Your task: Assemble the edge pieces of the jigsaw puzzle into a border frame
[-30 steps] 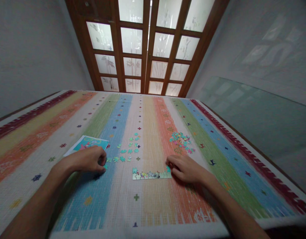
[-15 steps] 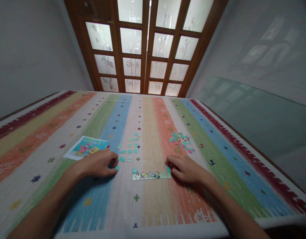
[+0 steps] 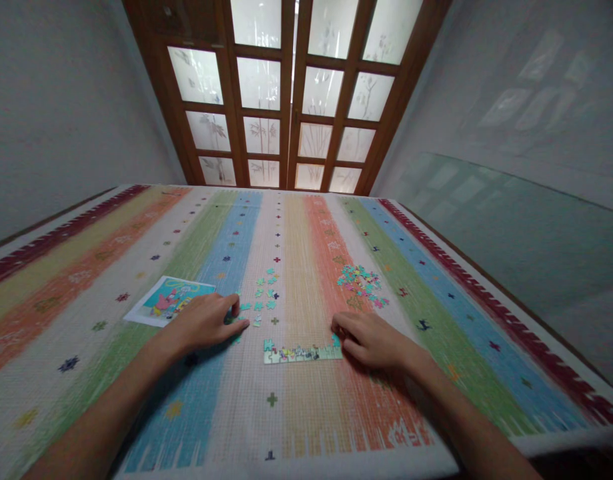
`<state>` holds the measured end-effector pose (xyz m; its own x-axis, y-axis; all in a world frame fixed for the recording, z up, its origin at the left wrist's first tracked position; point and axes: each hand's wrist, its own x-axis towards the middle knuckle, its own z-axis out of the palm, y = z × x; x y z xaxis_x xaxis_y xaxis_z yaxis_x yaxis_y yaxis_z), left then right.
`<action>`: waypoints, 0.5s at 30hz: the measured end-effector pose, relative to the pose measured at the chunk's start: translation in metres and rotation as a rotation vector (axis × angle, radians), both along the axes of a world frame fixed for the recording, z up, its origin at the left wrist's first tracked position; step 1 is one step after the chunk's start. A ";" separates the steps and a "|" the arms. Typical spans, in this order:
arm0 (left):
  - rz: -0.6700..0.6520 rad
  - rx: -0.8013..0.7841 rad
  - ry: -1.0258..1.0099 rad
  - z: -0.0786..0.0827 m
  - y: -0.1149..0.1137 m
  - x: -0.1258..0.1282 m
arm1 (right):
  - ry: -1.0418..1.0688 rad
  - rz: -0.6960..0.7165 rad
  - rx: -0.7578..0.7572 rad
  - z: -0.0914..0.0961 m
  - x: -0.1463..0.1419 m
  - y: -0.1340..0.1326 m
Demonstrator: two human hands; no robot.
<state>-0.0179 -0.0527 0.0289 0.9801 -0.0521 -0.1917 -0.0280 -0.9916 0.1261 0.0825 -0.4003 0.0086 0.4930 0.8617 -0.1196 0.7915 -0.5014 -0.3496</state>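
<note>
A joined strip of jigsaw puzzle pieces lies on the striped cloth in front of me. At its right end, my right hand has its fingers closed on a teal puzzle piece, partly hidden by the fingertips. My left hand hovers over the left side, thumb and index finger apart, with no piece visible between them. Loose teal puzzle pieces lie in loose rows just beyond its fingertips. Some pieces under that hand are partly covered.
A printed cartoon picture lies left, partly behind my left hand. A heap of mixed puzzle pieces sits beyond my right hand. The striped tablecloth covers the table, with walls at both sides and a paned wooden door behind.
My left hand has shifted slightly forward and right, and its thumb and index finger have spread apart. The right hand stays at the strip's right end. The view has shifted slightly.
</note>
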 end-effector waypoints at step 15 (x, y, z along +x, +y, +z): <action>0.008 -0.121 -0.059 -0.008 0.001 -0.001 | 0.011 0.000 0.004 0.001 0.001 0.000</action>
